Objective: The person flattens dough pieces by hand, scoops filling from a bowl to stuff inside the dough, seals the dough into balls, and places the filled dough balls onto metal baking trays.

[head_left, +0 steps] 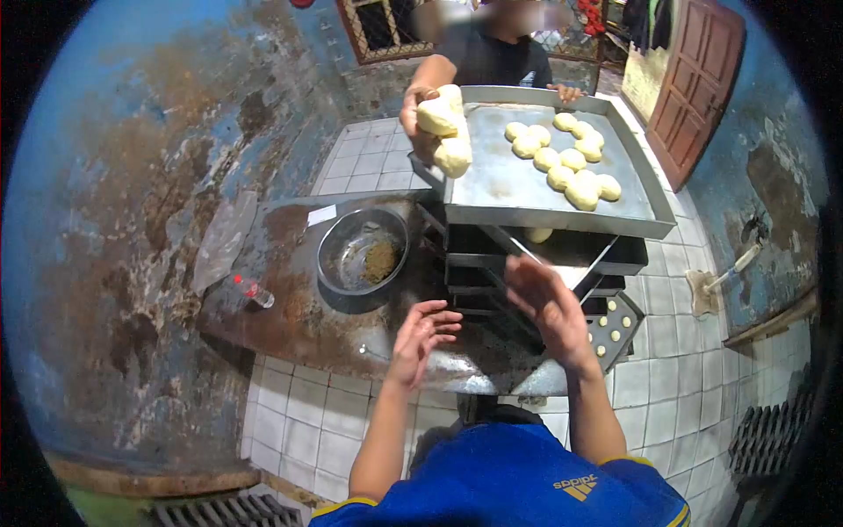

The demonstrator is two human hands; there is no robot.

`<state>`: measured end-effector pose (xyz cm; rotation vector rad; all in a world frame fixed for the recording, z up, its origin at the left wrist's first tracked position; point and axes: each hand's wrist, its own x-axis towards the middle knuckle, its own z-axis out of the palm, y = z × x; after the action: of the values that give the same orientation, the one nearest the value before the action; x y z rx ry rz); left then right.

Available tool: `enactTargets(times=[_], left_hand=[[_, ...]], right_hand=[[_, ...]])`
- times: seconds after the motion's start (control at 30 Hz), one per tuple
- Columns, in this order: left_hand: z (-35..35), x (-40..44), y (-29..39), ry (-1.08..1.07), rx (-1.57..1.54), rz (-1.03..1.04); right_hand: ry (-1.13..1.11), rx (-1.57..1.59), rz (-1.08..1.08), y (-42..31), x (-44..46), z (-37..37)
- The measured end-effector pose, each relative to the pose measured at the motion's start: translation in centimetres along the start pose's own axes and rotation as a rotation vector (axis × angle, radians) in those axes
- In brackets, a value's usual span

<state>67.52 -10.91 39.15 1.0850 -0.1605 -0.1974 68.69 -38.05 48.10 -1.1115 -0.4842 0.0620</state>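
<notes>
Nothing is in my left hand (423,341), which hovers over the front of the worn table (290,316) with its fingers apart. My right hand (551,309), a little blurred, is raised before the stacked metal trays (470,261), palm turned inward and fingers stretched out. Between the hands there is a gap with no object in it. Across from me, a person's hand (420,114) carries several dough pieces (450,132) at the left edge of the large metal tray (479,216). Several round dough balls (571,160) lie clustered in that tray.
A metal bowl (328,274) with a brown crumbly filling (379,262) stands on the table. Left of it lies a bottle with a red cap (255,292). A lower tray (625,307) with small dough balls juts out at right. The other person stands behind the top tray.
</notes>
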Motion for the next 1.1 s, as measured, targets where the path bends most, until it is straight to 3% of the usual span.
enactTargets(times=[0.1,0.23,0.3,0.37,0.5,0.57,0.6,0.77,0.83,1.1], left_hand=[[-1.5,0.9,0.8,0.058,0.048,0.04],[-5.9,-0.7,-2.0,0.153,0.007,-0.029],[-8.4,-2.3,-3.2,0.271,0.033,-0.1],[-10.5,-4.4,-3.0,0.389,0.036,-0.156],[-15.7,-8.5,-0.7,0.517,-0.012,-0.166],[-19.5,-10.7,0.0,0.528,-0.02,-0.143],[-20.7,-11.1,1.2,0.537,-0.022,-0.125],[-26.3,-14.4,5.1,0.624,0.043,-0.109],[-27.9,-15.6,6.1,0.647,0.08,-0.094],[-31.2,-23.8,6.5,0.645,0.113,-0.124]], right_hand=[[0.113,0.062,-0.219,-1.5,7.5,0.6],[0.295,0.268,-0.023,-1.3,18.9,1.1],[0.223,0.376,-0.062,0.0,22.9,2.1],[0.088,0.465,-0.087,0.0,24.0,3.5],[0.124,0.576,-0.032,0.7,24.2,6.0],[-0.135,0.764,-0.101,3.0,24.6,6.0],[0.02,0.764,-0.094,2.6,24.1,7.9],[0.143,0.907,-0.162,5.3,22.9,10.8],[-0.105,1.055,-0.209,7.1,22.5,10.7],[-0.001,1.064,-0.213,7.4,19.4,19.8]])
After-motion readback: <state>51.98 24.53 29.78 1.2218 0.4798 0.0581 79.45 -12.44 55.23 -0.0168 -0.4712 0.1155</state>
